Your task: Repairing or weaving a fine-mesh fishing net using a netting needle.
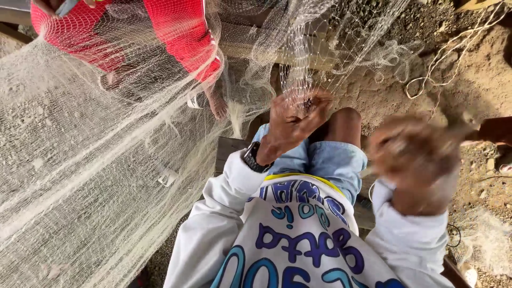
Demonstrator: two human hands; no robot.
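soft, even daylight, no hard shadows or glare. my right hand (pixel 415 160) is smeared by motion blur; my left hand (pixel 290 124) is sharper.

The fishing net (pixel 90 160) spreads across the left, draped over the ground and over another person's legs (pixel 181 42) at the top left. The left hand (pixel 290 122) pinches a gathered strand of net above the person's knee (pixel 344 125). The right hand (pixel 416 160) is raised to the right, blurred. A cord (pixel 442 58) lies on the dirt behind, upper right.
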